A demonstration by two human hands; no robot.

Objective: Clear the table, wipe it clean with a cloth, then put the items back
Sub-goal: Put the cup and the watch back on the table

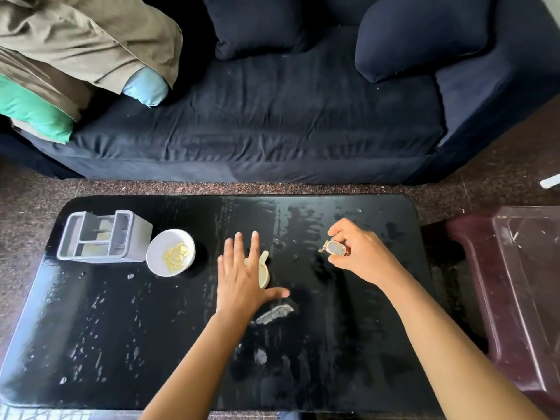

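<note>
Black and streaked with damp, the table (pixel 121 328) looks wiped to us, so we judge the putting-back begun: a grey holder (pixel 103 237) and a white bowl (pixel 157 268) stand beyond our left hand's (pixel 239 274) little finger. Its fingers lie straight over a cream cup (pixel 264 275), gripping nothing, while our right hand's (pixel 360 256) fingertips pinch a small oval trinket (pixel 336 248).

A single wide-angle head camera sits above the near long edge of the black coffee table (pixel 106 344) and looks steeply down and forward. The tabletop fills the lower half of the view. Beyond a strip of floor (pixel 272 189), the camera faces a dark blue sofa (pixel 272 116). The left hand (pixel 239 268) and right hand (pixel 357 253) reach in from the bottom edge, close to the lens.
</note>
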